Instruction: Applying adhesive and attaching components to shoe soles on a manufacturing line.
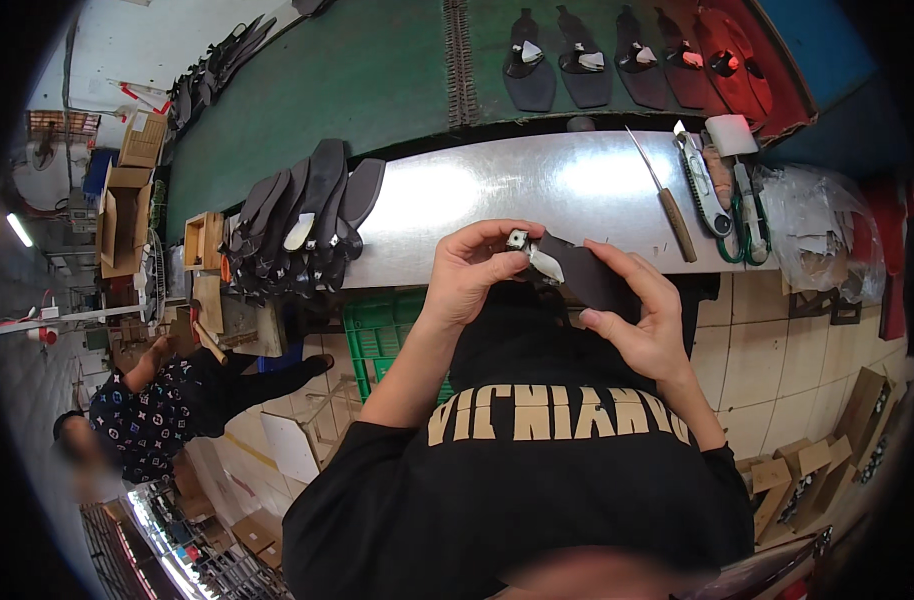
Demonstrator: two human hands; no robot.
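Note:
A dark sandal [599, 278] is held up between my two hands in front of the metal bench's near edge. My left hand [467, 275] pinches its strap end, where a small shiny metal piece and a white wrapped bit show. Fingers and thumb of my right hand [642, 318] grip the other end of the sole. To the left on the bench lies a pile of similar dark sandals [327, 185], one with a white piece on it. An awl [674, 220] with a wooden handle rests to the right, nearest my right hand.
Right of the awl lie a utility knife [699, 180], green-handled scissors [754, 230], a white roll [731, 135] and a clear plastic bag [827, 225]. Several sandals [530, 88] line the green belt [377, 80]. A green crate [369, 345] stands below; another person [157, 425] is at left.

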